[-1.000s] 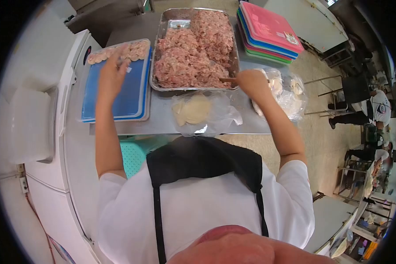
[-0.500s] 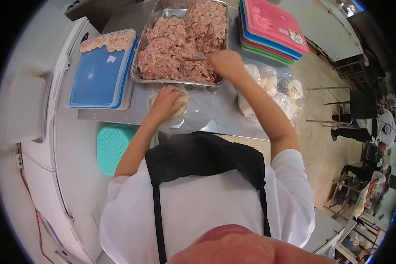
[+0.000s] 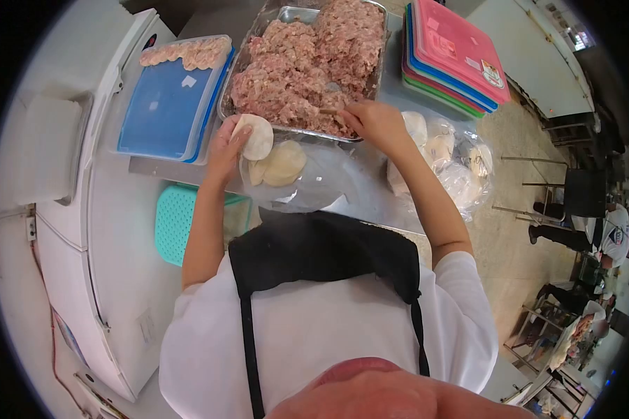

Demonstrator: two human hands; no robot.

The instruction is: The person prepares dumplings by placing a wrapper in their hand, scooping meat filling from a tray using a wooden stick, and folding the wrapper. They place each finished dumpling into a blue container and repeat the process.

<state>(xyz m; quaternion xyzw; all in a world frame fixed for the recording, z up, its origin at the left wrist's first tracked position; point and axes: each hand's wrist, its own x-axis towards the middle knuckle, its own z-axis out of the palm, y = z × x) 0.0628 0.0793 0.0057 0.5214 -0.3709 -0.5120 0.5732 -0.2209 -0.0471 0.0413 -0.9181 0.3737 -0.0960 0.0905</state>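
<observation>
My left hand (image 3: 223, 151) pinches a round, pale dumpling wrapper (image 3: 258, 142) just in front of the tray's near left corner. Below it, more wrappers (image 3: 285, 165) lie on a clear plastic bag (image 3: 314, 195). With closed fingers my right hand (image 3: 380, 126) grips a thin brownish stick (image 3: 328, 110), whose tip is at the ground meat filling (image 3: 286, 84). That filling is heaped in a large metal tray (image 3: 293, 131). The far end of the stick is hidden in the meat.
At left, filled dumplings (image 3: 185, 52) line the far end of a blue-lidded container (image 3: 161, 112). Colored lidded trays (image 3: 458, 49) are stacked at right, near bagged wrapper stacks (image 3: 444, 157). A turquoise basket (image 3: 175, 223) sits below the table edge. Other people (image 3: 611, 230) are far right.
My left hand has lifted a wrapper off the pile and moved left and up with it, uncovering the remaining wrappers. My right hand stays at the meat with the stick.
</observation>
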